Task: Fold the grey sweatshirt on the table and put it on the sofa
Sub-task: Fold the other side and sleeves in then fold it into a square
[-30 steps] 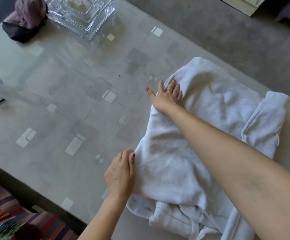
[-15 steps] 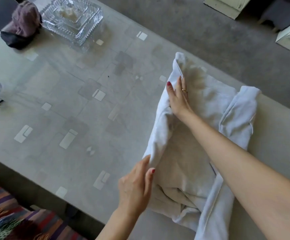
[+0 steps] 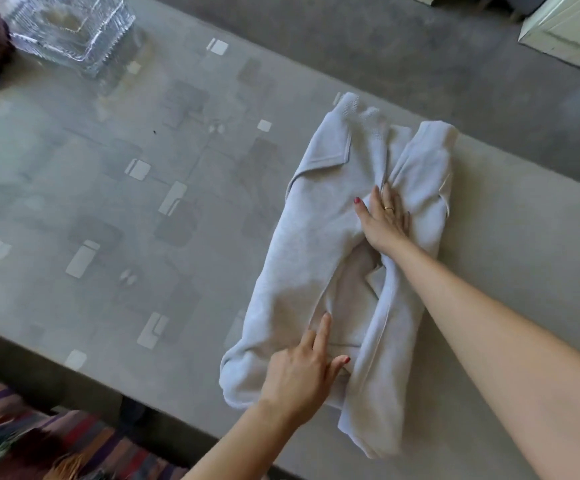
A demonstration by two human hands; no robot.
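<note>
1. A cut-glass dish (image 3: 70, 27) is seen at the far left of the table (image 3: 108, 202).
2. The grey sweatshirt (image 3: 302, 244), both sides folded inward, is laid on the table's right part.
3. Its near end is pressed by the left hand (image 3: 299, 375), fingers straight.
4. Its middle is pressed by the flat right hand (image 3: 384, 220).
</note>
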